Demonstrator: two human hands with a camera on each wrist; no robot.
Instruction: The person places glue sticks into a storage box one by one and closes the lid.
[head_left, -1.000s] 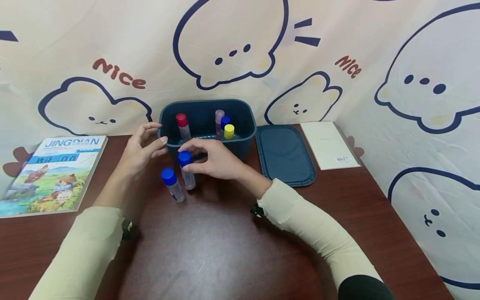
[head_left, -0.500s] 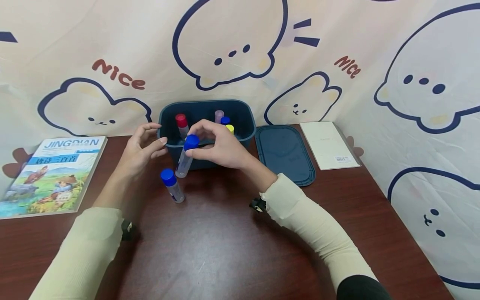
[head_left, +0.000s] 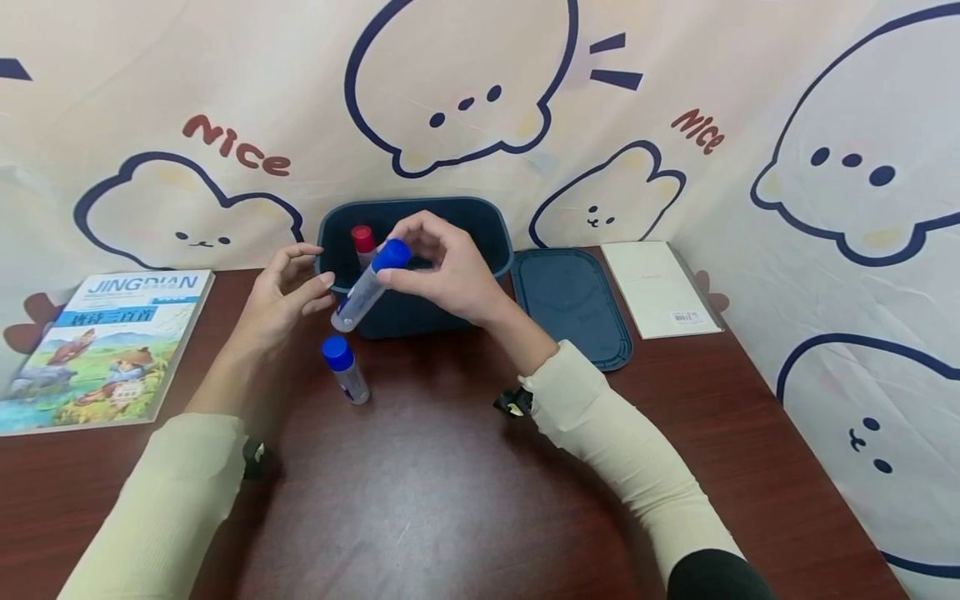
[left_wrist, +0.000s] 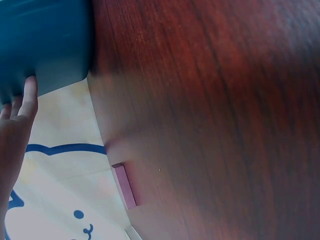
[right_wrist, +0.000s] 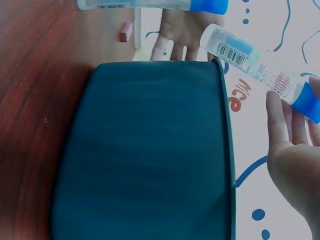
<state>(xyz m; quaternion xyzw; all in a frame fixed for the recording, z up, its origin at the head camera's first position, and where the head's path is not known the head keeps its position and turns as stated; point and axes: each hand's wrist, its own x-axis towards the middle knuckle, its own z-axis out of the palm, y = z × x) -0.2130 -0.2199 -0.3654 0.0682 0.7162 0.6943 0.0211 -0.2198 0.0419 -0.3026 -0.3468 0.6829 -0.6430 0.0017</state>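
My right hand (head_left: 457, 271) pinches a clear glue stick (head_left: 362, 297) by its blue cap, tilted over the front rim of the dark teal bin (head_left: 420, 321). A barcode shows on that glue stick (right_wrist: 255, 65) in the right wrist view. My left hand (head_left: 277, 296) rests with relaxed fingers against the bin's left rim; its fingers (left_wrist: 31, 95) touch the bin's side in the left wrist view. Another blue-capped glue stick (head_left: 347, 371) stands upright on the table in front. Inside the bin a red-capped stick (head_left: 363, 242) shows; my right hand hides the bin's other contents.
The bin's flat teal lid (head_left: 573, 308) lies to its right, beside a cream notebook (head_left: 660, 290). At the far left is a picture book (head_left: 112, 350). A printed cloth (head_left: 465, 67) hangs behind the brown table (head_left: 420, 483). A small pink block (left_wrist: 125, 186) lies by the table's back edge.
My right hand has lifted the blue-capped glue stick off the table and up to the bin's rim, tilting it. My left hand and the other glue stick have stayed put.
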